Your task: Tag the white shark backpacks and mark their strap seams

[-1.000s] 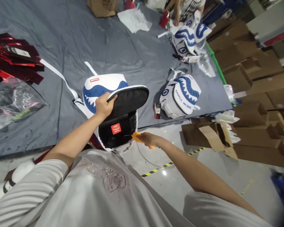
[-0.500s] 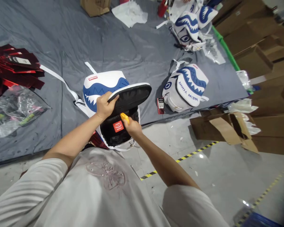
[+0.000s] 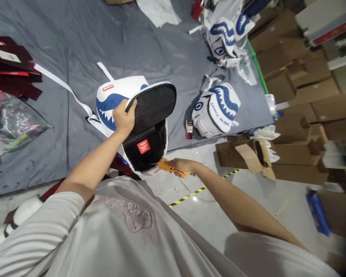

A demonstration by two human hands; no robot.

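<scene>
My left hand (image 3: 123, 120) grips the backpack flap (image 3: 151, 104), keeping it lifted; right hand (image 3: 180, 166) clasps orange snips (image 3: 166, 166) just below the opening.

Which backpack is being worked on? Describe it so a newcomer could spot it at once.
Start at the grey sheet spread over the floor and go to its near edge. There the white and blue shark-mouth backpack lies by the person's left hand. Unlike the closed backpack to its right, its flap is held up, showing black lining and a red label.
</scene>
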